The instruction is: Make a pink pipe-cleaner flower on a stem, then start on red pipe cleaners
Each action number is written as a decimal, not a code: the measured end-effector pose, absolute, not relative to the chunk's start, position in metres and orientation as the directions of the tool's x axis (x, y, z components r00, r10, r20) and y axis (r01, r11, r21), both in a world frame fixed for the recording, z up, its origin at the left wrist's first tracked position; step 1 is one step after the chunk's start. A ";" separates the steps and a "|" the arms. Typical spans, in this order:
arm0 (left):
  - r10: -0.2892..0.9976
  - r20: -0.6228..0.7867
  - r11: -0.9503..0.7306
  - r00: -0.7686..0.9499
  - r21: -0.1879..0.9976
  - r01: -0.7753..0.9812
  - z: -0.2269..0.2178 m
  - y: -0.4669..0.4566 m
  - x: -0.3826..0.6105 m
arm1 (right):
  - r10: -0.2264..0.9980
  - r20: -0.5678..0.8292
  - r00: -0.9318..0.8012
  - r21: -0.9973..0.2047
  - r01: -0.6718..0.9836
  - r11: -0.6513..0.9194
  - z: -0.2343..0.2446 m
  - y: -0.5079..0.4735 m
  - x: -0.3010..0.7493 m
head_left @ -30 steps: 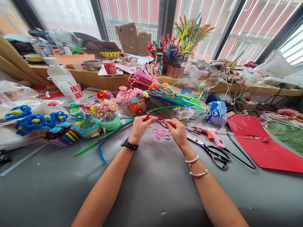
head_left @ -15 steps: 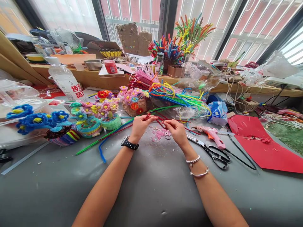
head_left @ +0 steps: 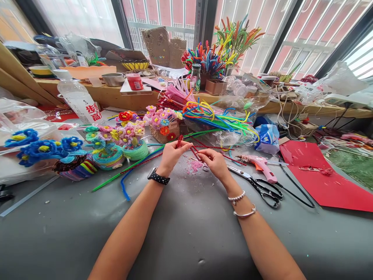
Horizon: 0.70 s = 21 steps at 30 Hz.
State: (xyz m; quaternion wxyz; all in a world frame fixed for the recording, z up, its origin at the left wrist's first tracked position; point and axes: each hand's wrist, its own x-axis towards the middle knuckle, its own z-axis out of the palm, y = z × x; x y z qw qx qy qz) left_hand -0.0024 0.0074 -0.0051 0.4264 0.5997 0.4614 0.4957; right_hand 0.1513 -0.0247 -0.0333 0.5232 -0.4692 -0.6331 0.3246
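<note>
Between my hands runs a dark red glittery pipe cleaner [head_left: 194, 152], bent into a loop near my left fingers. My left hand [head_left: 174, 155], with a black dotted watch band at the wrist, pinches the looped part. My right hand [head_left: 215, 161] pinches the strand a little to the right. Pink bits [head_left: 194, 167] and small scissors [head_left: 205, 168] lie on the table just beyond and between the hands. Green pipe cleaners [head_left: 116, 177] and a blue one [head_left: 125, 189] lie left of my left hand. Large black-handled scissors [head_left: 260, 187] rest right of my right hand.
A pink glue gun [head_left: 264, 168] and red paper [head_left: 326, 175] lie to the right. Pipe-cleaner flower pots [head_left: 107, 156] stand left, near a water bottle [head_left: 77, 97]. Behind are bundled pipe cleaners [head_left: 221, 118] and a tissue pack [head_left: 267, 139].
The red loop at my left fingers now stands up higher. My right hand has shifted slightly left and down along the strand.
</note>
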 end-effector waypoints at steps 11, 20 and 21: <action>0.992 0.113 -0.113 0.056 0.994 -0.014 -0.006 0.008 -0.003 | 0.817 0.574 -0.047 -0.647 0.585 0.489 -0.034 -0.028 0.150; 0.994 0.085 -0.087 0.062 0.996 0.035 -0.007 0.008 -0.005 | 0.819 0.573 -0.039 -0.577 0.690 0.436 -0.029 -0.027 0.153; 0.995 0.081 -0.084 0.058 0.996 0.043 -0.007 0.008 -0.005 | 0.818 0.574 -0.040 -0.573 0.694 0.436 -0.028 -0.027 0.153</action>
